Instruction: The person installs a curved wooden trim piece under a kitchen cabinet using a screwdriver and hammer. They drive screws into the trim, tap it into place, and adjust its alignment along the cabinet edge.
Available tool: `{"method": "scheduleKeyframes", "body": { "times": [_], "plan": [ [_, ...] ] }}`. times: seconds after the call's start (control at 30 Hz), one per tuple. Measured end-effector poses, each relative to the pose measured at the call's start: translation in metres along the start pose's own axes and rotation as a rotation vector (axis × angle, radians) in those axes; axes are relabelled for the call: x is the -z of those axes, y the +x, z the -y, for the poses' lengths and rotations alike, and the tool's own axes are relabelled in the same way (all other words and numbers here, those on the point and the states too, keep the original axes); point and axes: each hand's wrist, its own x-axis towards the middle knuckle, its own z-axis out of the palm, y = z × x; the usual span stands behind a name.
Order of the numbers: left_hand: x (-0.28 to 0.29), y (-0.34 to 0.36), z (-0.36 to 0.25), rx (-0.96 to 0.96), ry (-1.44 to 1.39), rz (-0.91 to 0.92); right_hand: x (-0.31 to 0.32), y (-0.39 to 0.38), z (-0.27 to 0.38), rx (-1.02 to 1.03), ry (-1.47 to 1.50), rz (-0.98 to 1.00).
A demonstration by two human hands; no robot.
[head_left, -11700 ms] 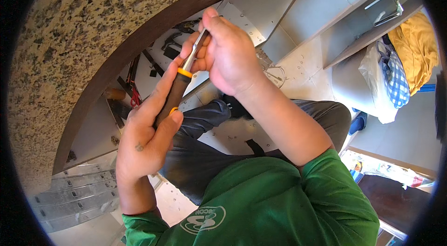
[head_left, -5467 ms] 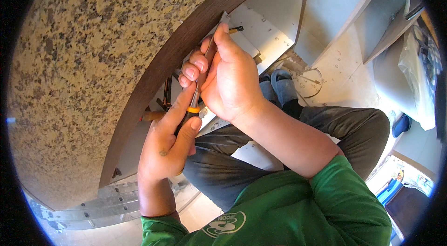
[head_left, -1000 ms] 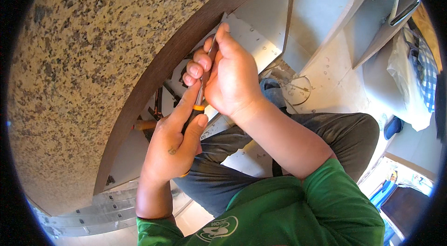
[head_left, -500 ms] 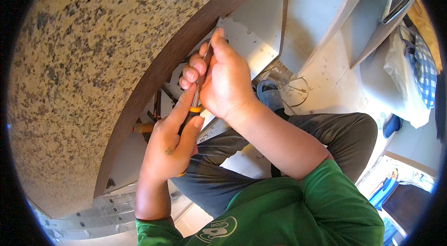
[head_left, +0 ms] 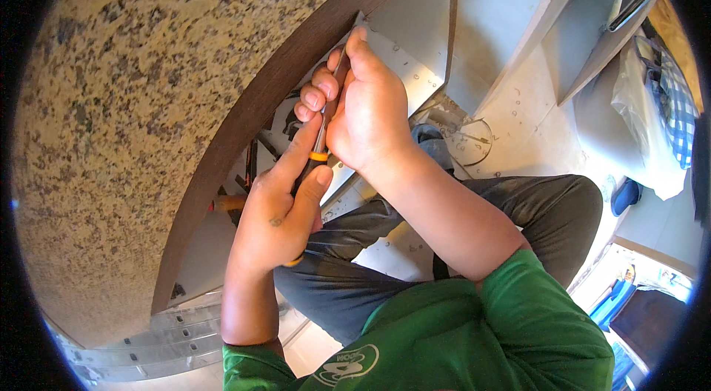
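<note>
My left hand (head_left: 266,224) is closed round the black-and-yellow handle of a screwdriver (head_left: 318,156), its index finger stretched along the metal shaft. The shaft runs up toward my right hand (head_left: 370,109), whose fingers curl round a narrow metal strip (head_left: 343,69). Thumb upward, that hand sits just below the dark wooden edge (head_left: 296,50) of the counter. The strip's upper end shows above the thumb, close to that edge. My fingers hide where the screwdriver's tip meets the strip.
A speckled stone countertop (head_left: 133,95) fills the left side. Beneath its edge lie a wooden-handled tool (head_left: 229,203) and other dark tools in a pale compartment. Grey cabinet doors (head_left: 592,28) stand at the upper right, with a white plastic bag (head_left: 643,124) beside them. Debris dots the floor (head_left: 526,117).
Both hands, with the screwdriver and the strip, have shifted slightly up and to the right. Their grips look the same.
</note>
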Motion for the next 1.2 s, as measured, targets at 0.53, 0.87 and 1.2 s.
{"method": "scheduleKeyframes", "body": {
  "times": [0.53, 0.87, 1.2],
  "plan": [
    [-0.018, 0.003, -0.017, -0.052, 0.104, -0.013, -0.003, -0.005, 0.019, -0.062, -0.032, -0.026],
    [-0.01, -0.006, -0.003, -0.024, 0.048, -0.045, -0.002, -0.006, 0.005, -0.064, -0.01, -0.021],
    [-0.006, 0.002, -0.004, -0.031, -0.011, 0.001, -0.002, -0.001, 0.006, -0.028, 0.005, -0.005]
  ]
}}
